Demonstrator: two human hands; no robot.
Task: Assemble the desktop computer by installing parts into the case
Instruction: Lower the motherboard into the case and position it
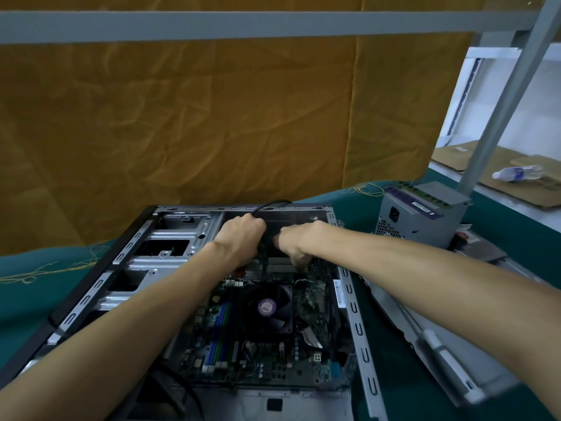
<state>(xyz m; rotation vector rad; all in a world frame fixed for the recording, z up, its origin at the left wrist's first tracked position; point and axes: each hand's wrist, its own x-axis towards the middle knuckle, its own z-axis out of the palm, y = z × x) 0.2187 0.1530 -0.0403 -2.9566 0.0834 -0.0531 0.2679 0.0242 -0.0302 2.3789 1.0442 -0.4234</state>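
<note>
We see the case (127, 262) lying open on the green cloth (409, 375), board (261, 326) inside. Both hands reach to its far end: the left hand (241, 238) is fisted around a black cable (270, 205); the right hand (296, 241) curls downward, fingers hidden, so its hold we cannot tell. The fan (268, 308) sits nearer us than the fingers, the power supply (422, 214) off to their right.

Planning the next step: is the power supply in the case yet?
Out. The power supply sits on the green cloth, right of the open case.
</note>
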